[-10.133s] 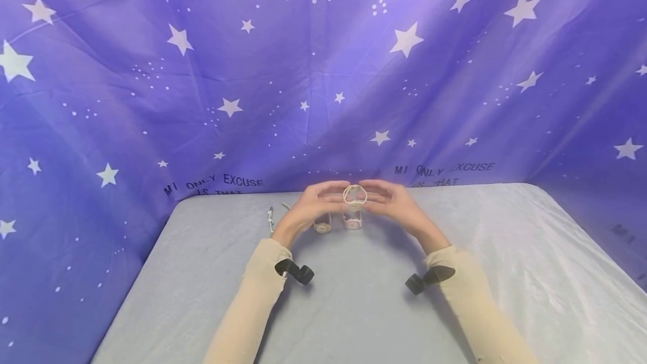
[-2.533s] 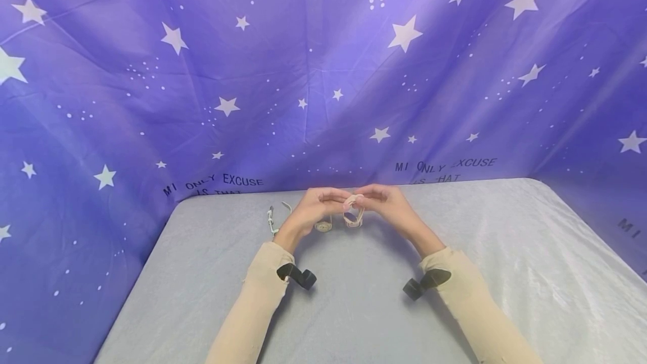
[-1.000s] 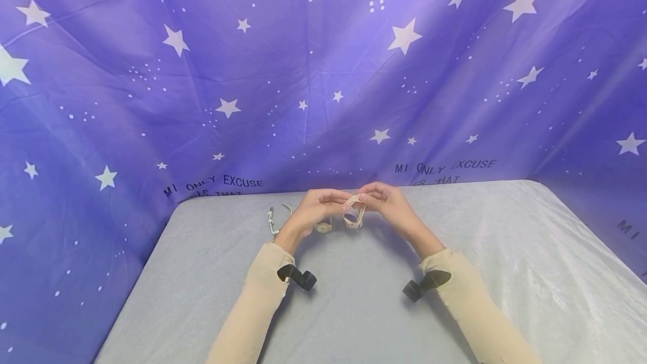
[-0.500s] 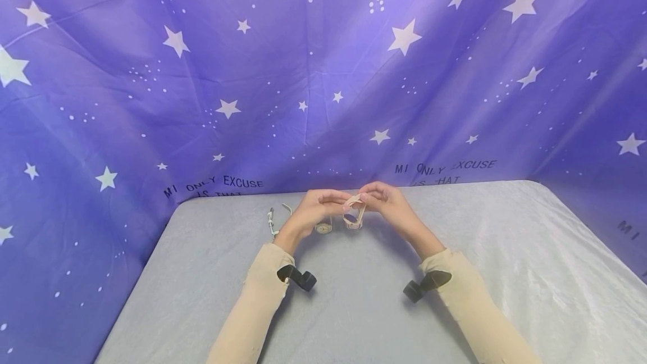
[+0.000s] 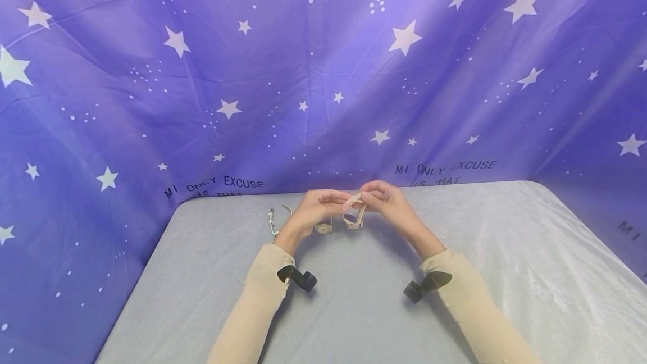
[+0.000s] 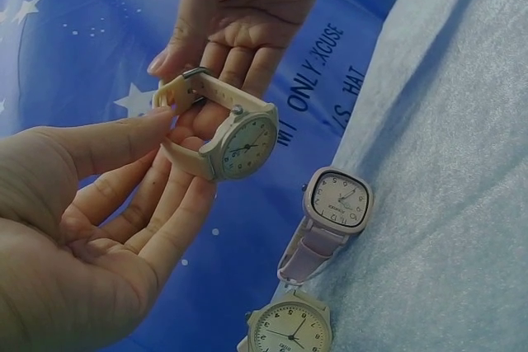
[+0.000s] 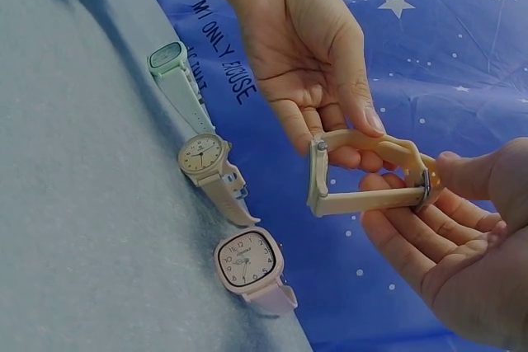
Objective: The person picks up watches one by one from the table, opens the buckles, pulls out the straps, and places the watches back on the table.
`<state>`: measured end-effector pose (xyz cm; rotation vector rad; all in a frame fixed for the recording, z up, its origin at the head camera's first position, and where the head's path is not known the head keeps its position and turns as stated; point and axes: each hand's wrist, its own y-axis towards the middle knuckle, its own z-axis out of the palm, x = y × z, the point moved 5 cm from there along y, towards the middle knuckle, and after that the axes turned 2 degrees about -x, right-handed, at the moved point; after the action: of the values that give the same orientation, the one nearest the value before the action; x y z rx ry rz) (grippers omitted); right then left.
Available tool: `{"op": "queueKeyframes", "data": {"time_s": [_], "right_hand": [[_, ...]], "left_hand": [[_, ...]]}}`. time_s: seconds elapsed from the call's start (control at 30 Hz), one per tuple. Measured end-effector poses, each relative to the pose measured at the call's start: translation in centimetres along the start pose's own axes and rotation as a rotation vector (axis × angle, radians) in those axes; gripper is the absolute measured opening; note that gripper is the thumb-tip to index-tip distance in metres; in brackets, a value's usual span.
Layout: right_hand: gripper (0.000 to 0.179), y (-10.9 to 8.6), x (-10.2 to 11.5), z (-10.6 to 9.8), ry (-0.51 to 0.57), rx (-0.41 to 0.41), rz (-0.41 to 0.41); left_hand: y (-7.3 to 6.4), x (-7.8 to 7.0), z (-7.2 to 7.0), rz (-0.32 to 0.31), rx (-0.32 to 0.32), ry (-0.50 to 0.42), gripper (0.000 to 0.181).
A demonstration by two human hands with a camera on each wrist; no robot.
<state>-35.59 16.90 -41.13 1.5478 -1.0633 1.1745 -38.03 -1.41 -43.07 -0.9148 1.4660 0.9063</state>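
Observation:
A cream wristwatch with a round dial (image 6: 251,147) is held in the air between both hands, its strap bent into a loop. My left hand (image 5: 312,212) pinches the strap between thumb and fingers. At the strap's other end, my right hand (image 5: 394,206) pinches it beside the metal buckle (image 7: 424,189); the strap tip crosses near there. Whether the strap is fastened I cannot tell. Below on the table stand a pink square-faced watch (image 7: 249,261), a beige round watch (image 7: 203,154) and a mint green watch (image 7: 168,58).
The grey cloth-covered table (image 5: 354,308) reaches back to a purple star-printed curtain (image 5: 313,72). Black wrist cameras hang under both cuffs, the left one (image 5: 303,280) and the right one (image 5: 414,291).
Ten seconds ago the watch loop was rounder and higher, with hands at its sides. Now it hangs lower from the fingertips, overlapping the pink watch. Over the last second only the fingers shift slightly.

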Motion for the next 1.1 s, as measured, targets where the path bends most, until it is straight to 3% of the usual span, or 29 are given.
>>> {"op": "queueKeyframes", "data": {"time_s": [0.43, 1.1], "right_hand": [[0.045, -0.22, -0.09, 0.05, -0.186, -0.014, 0.039], [0.029, -0.03, -0.23, -0.25, -0.147, -0.065, 0.017]], "left_hand": [[-0.19, -0.17, 0.14, -0.006, -0.008, 0.001, 0.034], [-0.11, 0.18, 0.33, -0.024, 0.003, -0.002, 0.033]]}}
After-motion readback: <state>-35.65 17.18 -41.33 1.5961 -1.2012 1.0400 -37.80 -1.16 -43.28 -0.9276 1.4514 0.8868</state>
